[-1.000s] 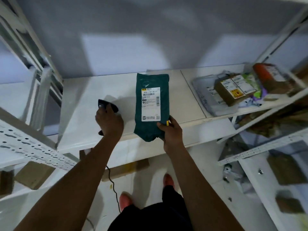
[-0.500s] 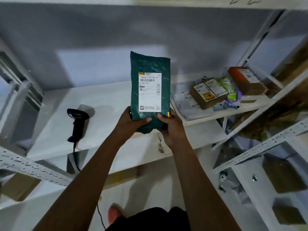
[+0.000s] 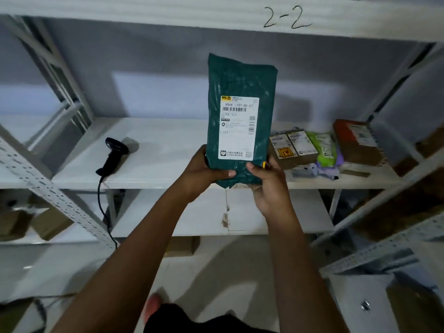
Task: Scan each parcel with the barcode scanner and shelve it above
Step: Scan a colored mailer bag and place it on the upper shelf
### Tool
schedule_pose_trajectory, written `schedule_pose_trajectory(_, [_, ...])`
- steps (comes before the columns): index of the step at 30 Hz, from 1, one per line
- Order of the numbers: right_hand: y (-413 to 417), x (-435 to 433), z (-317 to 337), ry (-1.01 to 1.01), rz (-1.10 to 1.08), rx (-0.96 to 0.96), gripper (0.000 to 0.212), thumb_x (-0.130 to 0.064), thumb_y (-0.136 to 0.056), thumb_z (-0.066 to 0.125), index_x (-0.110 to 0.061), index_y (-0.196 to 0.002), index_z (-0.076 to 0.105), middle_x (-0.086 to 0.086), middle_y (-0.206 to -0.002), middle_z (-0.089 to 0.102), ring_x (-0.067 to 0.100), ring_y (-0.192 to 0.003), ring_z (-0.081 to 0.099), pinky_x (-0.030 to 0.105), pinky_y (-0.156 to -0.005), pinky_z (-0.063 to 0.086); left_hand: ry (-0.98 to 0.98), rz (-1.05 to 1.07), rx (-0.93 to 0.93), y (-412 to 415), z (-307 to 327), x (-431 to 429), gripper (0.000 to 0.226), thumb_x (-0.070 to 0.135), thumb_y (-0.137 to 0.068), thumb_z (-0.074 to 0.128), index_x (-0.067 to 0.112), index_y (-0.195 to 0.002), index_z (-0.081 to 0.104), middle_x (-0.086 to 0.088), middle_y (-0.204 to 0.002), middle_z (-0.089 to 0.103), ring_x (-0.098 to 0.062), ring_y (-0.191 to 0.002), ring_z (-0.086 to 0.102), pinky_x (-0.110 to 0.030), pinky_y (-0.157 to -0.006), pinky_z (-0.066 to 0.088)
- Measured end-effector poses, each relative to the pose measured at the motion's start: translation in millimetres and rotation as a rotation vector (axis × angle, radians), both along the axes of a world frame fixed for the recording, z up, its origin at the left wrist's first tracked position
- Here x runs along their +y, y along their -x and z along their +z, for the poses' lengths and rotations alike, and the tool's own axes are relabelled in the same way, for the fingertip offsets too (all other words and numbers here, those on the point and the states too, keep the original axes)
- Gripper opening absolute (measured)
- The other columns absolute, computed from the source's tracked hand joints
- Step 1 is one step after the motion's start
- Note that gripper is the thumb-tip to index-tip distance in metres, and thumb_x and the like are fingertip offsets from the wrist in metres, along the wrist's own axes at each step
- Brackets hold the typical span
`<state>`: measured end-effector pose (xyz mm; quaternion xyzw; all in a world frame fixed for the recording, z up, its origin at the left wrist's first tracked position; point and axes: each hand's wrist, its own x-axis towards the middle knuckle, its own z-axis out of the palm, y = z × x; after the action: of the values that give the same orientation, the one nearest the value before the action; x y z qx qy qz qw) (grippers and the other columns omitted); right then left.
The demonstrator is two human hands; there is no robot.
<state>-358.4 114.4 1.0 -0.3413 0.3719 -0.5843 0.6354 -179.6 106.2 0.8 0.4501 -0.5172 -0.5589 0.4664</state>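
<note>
A dark green plastic parcel (image 3: 240, 78) with a white shipping label stands upright in front of me, held by its bottom edge. My left hand (image 3: 204, 170) grips its lower left corner and my right hand (image 3: 266, 181) grips its lower right corner, thumbs on the front. The black corded barcode scanner (image 3: 113, 155) lies on the white middle shelf (image 3: 163, 152) to the left, apart from both hands. Above runs the edge of the upper shelf (image 3: 168, 13), marked "2-2" by hand.
Several other parcels (image 3: 298, 147), brown boxes and a light green bag, lie at the right end of the middle shelf. Slotted metal uprights (image 3: 55, 195) flank both sides. Brown boxes (image 3: 48, 224) sit on lower shelves at left and right. The scanner's cable hangs down to the floor.
My left hand let go of the scanner, left it on the shelf and took the parcel's lower left corner. Both hands have raised the parcel, and the upper shelf came into view.
</note>
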Motion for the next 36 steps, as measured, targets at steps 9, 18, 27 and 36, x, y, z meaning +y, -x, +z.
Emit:
schedule_pose_trajectory(9, [21.8,27.0,31.5,0.012,-0.023,0.000,0.057,0.007,-0.085,0.066,-0.012,-0.138,0.059,0.005,-0.123,0.074,0.034,-0.119,0.067,0.045,-0.088,0.059,0.063,-0.015,-0.080,17.9,26.1,19.9,0.083,-0.019,-0.071,0.079,0.011,-0.141,0.046,-0.007,-0.133,0.067,-0.027,-0.120,0.066,-0.036,-0.080,0.062])
schedule_pose_trajectory(18, [10.0,44.1,62.6,0.051,0.072,0.117,0.051,0.009,-0.088,0.065,-0.016,-0.133,0.061,0.006,-0.127,0.072,0.033,-0.118,0.068,0.055,-0.093,0.058,0.210,0.167,-0.145,11.7,61.7,38.6,0.070,-0.017,-0.074,0.080,0.008,-0.134,0.053,-0.007,-0.123,0.070,-0.023,-0.109,0.071,-0.048,-0.076,0.065])
schedule_pose_trajectory(27, [-0.2,45.2,103.9,0.192,-0.006,0.212,0.044,0.008,-0.085,0.070,-0.014,-0.123,0.068,0.004,-0.119,0.076,0.029,-0.115,0.070,0.038,-0.090,0.058,0.313,0.256,-0.182,3.6,100.1,37.5,0.072,0.005,-0.077,0.090,0.018,-0.138,0.054,0.002,-0.130,0.068,-0.017,-0.117,0.067,-0.042,-0.083,0.065])
schedule_pose_trajectory(36, [-11.1,27.4,172.6,0.339,-0.065,0.295,0.038,-0.002,-0.085,0.074,-0.015,-0.120,0.071,0.002,-0.111,0.078,0.023,-0.104,0.074,0.033,-0.084,0.059,0.331,0.271,-0.121,-12.7,168.0,27.7,0.077,-0.013,-0.068,0.088,0.008,-0.133,0.051,-0.003,-0.123,0.070,-0.023,-0.112,0.069,-0.043,-0.080,0.065])
